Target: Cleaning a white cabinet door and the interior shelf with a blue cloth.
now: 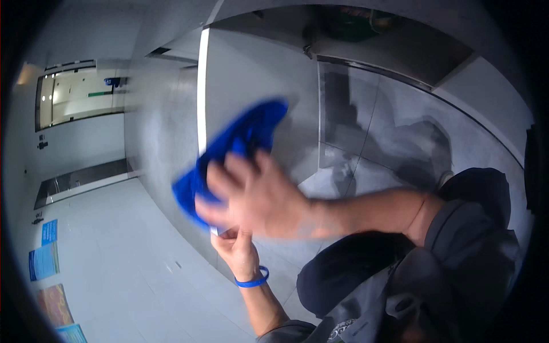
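A bright blue cloth item (pixel 240 137), blurred by motion, is held up in front of me; a white label (pixel 214 230) shows at its lower edge. Thumb and finger of my left hand (pixel 240 248), which has a blue wristband (pixel 252 279) behind it, pinch the cloth at that edge. My right hand (pixel 257 197) lies over the near side of the cloth, its fingers spread and blurred. Whether those fingers grip the cloth or only touch it is unclear. Part of the cloth is hidden behind my right hand.
Grey floor tiles (pixel 364 111) with shadows lie beneath my dark-trousered knees (pixel 343 270). Beyond the cloth, a pale panel (pixel 253 73) has a bright white edge (pixel 203 94). A dark recess (pixel 399 47) holds a green object (pixel 356 25). Posters (pixel 44 259) line the white wall (pixel 107 248).
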`<state>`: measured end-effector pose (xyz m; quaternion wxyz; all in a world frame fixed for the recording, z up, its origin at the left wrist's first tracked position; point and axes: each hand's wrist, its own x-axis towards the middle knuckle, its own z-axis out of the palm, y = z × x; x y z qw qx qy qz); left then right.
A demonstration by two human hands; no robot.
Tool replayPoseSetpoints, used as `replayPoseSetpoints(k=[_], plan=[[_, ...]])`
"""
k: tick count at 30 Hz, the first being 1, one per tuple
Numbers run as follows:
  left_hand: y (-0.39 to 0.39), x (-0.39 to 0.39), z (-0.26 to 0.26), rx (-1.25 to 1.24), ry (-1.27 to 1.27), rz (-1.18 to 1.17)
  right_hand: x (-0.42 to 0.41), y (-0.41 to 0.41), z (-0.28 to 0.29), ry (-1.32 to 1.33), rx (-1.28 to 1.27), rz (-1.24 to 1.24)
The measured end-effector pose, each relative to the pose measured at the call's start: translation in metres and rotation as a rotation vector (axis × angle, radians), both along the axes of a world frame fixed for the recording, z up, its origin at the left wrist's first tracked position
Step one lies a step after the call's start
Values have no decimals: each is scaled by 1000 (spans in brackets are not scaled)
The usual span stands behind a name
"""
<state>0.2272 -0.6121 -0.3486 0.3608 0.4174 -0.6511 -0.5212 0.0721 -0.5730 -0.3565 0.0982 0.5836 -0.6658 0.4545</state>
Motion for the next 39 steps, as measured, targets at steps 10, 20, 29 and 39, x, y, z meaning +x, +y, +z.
replayPoseSetpoints(k=[10,20,29,39], plan=[[9,-2,-1,-85,-87,-41,-116,-67,-72,-601,-235,-297],[34,-30,-9,-217,-38,37,-145,-81,-193,-864,-45,-408],[38,-37,-3,-235,-119,97,-138,-99,-135,-684,-467,-375],[24,-29,5,-261,-136,54,33,-12,-316,-1504,361,-423]])
